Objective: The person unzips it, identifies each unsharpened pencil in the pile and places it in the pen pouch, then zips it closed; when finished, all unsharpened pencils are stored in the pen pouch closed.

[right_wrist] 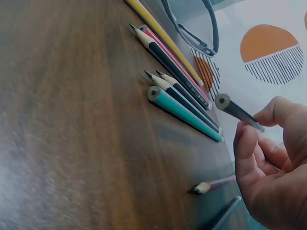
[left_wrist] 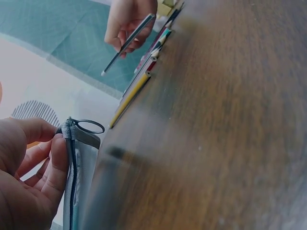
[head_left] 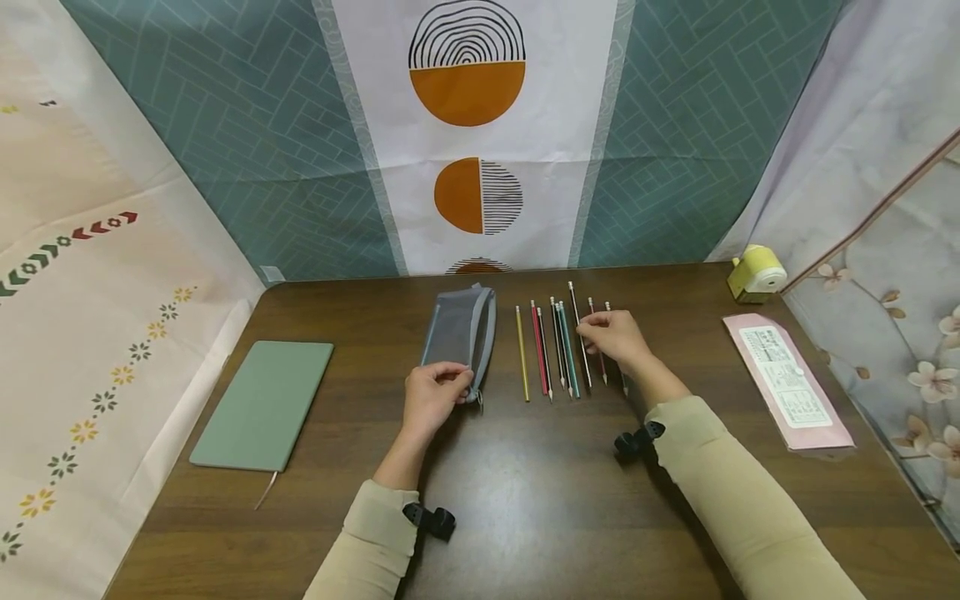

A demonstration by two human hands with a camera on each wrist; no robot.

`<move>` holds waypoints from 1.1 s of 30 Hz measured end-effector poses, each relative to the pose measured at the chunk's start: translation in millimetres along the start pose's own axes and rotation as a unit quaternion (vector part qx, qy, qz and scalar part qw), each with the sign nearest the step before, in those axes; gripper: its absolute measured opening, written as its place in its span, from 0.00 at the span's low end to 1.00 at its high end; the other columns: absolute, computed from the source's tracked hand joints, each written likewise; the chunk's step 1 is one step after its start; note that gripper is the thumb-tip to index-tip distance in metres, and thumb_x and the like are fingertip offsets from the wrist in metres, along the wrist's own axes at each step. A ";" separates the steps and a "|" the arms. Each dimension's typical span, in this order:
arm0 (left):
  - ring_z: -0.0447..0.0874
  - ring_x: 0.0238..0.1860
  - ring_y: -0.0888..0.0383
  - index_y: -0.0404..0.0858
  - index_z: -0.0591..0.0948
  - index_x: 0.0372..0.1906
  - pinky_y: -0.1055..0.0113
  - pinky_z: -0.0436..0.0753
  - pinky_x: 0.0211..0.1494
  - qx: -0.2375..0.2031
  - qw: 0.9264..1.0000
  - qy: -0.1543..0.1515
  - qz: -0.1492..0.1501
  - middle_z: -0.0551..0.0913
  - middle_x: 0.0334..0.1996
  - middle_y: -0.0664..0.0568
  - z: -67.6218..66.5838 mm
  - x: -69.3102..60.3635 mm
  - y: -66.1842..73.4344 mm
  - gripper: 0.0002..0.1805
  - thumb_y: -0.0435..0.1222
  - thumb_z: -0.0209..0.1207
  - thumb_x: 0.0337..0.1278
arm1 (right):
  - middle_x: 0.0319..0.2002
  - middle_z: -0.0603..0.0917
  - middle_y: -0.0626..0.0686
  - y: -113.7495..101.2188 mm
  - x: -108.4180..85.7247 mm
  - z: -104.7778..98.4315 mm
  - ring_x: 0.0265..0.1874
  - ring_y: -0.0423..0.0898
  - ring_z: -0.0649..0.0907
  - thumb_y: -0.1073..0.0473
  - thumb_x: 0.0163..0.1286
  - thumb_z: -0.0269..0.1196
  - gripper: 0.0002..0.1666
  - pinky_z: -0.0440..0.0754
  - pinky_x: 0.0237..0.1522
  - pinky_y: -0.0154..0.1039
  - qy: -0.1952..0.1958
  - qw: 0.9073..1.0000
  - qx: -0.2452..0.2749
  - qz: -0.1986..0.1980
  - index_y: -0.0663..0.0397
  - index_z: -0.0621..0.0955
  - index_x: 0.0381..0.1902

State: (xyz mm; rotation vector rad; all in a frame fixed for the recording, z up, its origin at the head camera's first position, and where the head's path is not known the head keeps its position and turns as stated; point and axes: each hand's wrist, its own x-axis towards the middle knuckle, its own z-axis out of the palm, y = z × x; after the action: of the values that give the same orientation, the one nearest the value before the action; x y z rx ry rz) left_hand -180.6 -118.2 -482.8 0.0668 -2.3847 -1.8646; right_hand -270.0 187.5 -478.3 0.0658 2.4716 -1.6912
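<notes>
A grey mesh zip pencil case (head_left: 454,323) lies near the table's back edge, its zipped side parted. My left hand (head_left: 435,395) pinches the case's front corner by the zip end, where a ring pull (left_wrist: 90,126) sticks out. Between the thumb and fingers of my right hand (head_left: 617,340) is a dark pencil (right_wrist: 235,111), held above the table. Several pencils lie in a loose row between the hands: a yellow pencil (head_left: 522,354), a red pencil (head_left: 538,350), a teal pencil (right_wrist: 184,112) and black ones. Two more pencils lie under and beside my right hand, partly hidden.
A green notebook (head_left: 262,406) with a ribbon lies at the left. Toward the right are a pink packet (head_left: 759,367) with a white label and a yellow-green pencil sharpener (head_left: 756,275). Patterned cloths hang behind and beside the brown table (head_left: 525,517).
</notes>
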 end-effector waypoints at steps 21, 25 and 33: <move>0.83 0.25 0.63 0.35 0.91 0.32 0.73 0.81 0.29 0.094 0.993 0.062 0.022 0.89 0.27 0.48 -1.1 1.0 0.9 0.03 0.31 0.70 0.53 | 0.33 0.83 0.52 -1.6 -3.1 28.1 0.24 0.37 0.82 0.68 0.72 0.59 0.19 0.85 0.30 0.27 -0.052 0.985 0.162 0.037 0.82 0.76 0.54; 0.84 0.26 0.61 0.36 0.91 0.31 0.72 0.81 0.30 0.107 0.991 0.070 0.030 0.89 0.27 0.48 -1.3 0.6 0.8 0.03 0.32 0.70 0.52 | 0.34 0.83 0.54 -3.7 -4.3 36.4 0.25 0.38 0.82 0.67 0.72 0.59 0.20 0.85 0.31 0.28 -0.056 0.984 0.166 0.037 0.82 0.76 0.54; 0.82 0.21 0.64 0.33 0.91 0.33 0.74 0.81 0.26 0.079 0.995 0.047 0.028 0.89 0.25 0.46 0.0 0.1 2.1 0.03 0.30 0.70 0.53 | 0.34 0.85 0.52 -10.2 -5.6 52.2 0.25 0.39 0.83 0.69 0.72 0.59 0.18 0.86 0.31 0.29 -0.063 0.979 0.192 0.039 0.81 0.77 0.54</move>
State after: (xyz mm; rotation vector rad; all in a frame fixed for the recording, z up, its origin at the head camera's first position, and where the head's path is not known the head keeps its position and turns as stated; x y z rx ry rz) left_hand -180.6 -117.7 -480.7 0.0966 -2.4388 -1.6087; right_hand -260.7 135.6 -486.6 0.0920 1.9984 -2.0424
